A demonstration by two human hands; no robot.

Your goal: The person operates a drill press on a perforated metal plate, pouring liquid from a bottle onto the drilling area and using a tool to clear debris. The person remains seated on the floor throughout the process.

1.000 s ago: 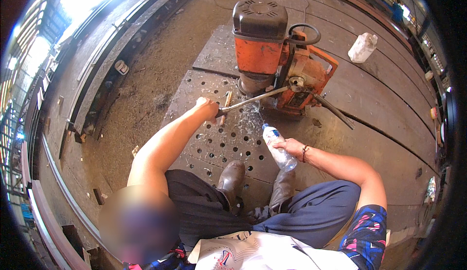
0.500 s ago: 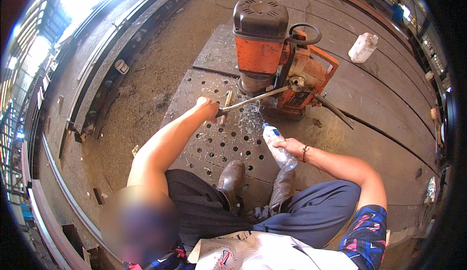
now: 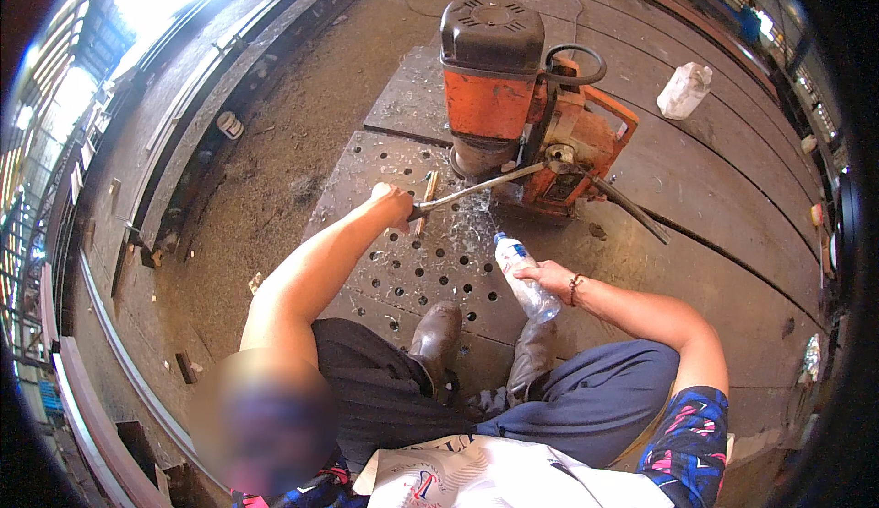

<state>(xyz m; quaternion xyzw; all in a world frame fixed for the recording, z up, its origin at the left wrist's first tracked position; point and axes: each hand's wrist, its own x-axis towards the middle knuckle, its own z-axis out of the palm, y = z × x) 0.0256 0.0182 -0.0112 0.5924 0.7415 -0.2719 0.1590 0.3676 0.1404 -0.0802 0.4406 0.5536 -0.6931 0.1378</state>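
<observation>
An orange magnetic drill [image 3: 494, 96] with a black motor cap stands on a steel plate [image 3: 380, 274] dotted with round holes. My left hand [image 3: 392, 204] is wrapped round the dark grip of the drill's feed handle [image 3: 481, 185], a long metal lever running to the hub. In my right hand [image 3: 549, 277] is a clear plastic bottle [image 3: 524, 284], tilted with its blue-topped neck toward the drill's base. A thin stream seems to leave the neck. Metal shavings [image 3: 472, 215] lie around the cutting spot, and the drill bit itself is hidden.
A white plastic jug [image 3: 684, 89] stands on the plates at the far right. A narrow metal piece [image 3: 428, 198] lies by my left hand. My boots [image 3: 438, 329] rest at the near edge of the holes. A white bucket [image 3: 229, 125] and long steel beams are at the left.
Almost nothing differs. Both hands keep their holds, and the lever and bottle stay in practically the same place.
</observation>
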